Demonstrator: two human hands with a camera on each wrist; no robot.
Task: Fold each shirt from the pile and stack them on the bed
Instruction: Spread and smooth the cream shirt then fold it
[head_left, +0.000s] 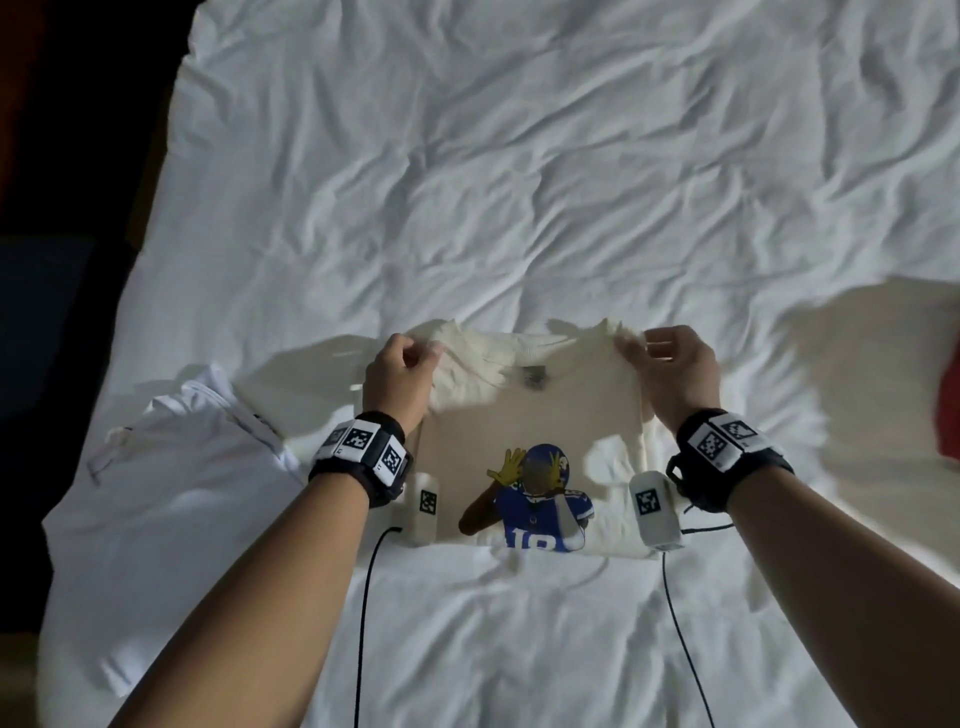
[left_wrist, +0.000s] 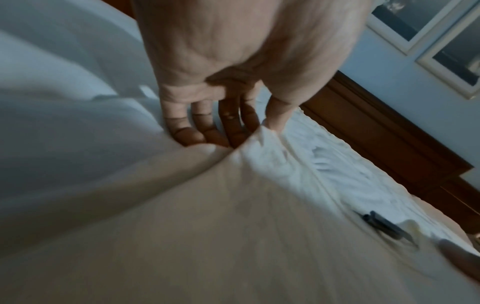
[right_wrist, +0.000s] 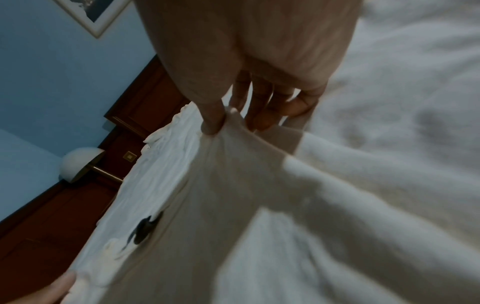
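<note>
A cream shirt (head_left: 530, 415) with a printed football player in a blue jersey lies on the white bed (head_left: 519, 182), sides folded in, collar end far from me. My left hand (head_left: 402, 364) pinches its far left corner, thumb and fingers closed on the fabric (left_wrist: 249, 144). My right hand (head_left: 665, 358) pinches the far right corner (right_wrist: 226, 127) the same way. Both corners are lifted slightly off the bed. A dark neck label (head_left: 532, 375) shows between the hands.
A white shirt (head_left: 197, 447) lies folded to the left of the cream one. A red garment (head_left: 948, 405) sits at the right edge. A dark wooden headboard (left_wrist: 389, 144) and framed pictures (left_wrist: 441, 41) are on the far wall. Wrist cables (head_left: 363, 623) trail over the sheet.
</note>
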